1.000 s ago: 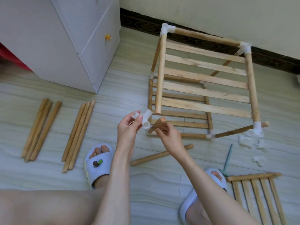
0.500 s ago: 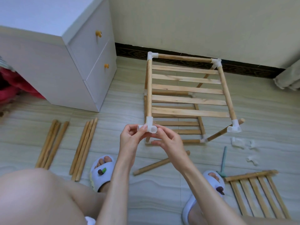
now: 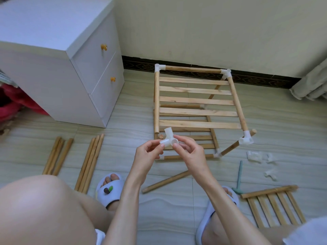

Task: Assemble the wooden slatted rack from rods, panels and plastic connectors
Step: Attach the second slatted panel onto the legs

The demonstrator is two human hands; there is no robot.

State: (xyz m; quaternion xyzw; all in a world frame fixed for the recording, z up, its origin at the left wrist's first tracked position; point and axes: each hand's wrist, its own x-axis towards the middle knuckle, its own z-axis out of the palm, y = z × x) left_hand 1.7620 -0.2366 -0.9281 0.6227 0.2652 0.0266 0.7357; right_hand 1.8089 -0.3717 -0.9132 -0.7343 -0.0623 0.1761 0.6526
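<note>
Now connector [image 3: 168,139] pinched, left hand [image 3: 148,152], right hand [image 3: 189,151]

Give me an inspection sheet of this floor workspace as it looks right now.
Surface: tiled floor, parts spread out.
Job's things: partly built rack by the wall; white connector held in front of it; two rod bundles; single rod; loose connectors; spare slat panel.
Clutter: green tool.
Grippers: left hand and right hand both pinch the connector.
Cables: nothing seen.
Surroundings: white cabinet, curtain, red cloth.
</note>
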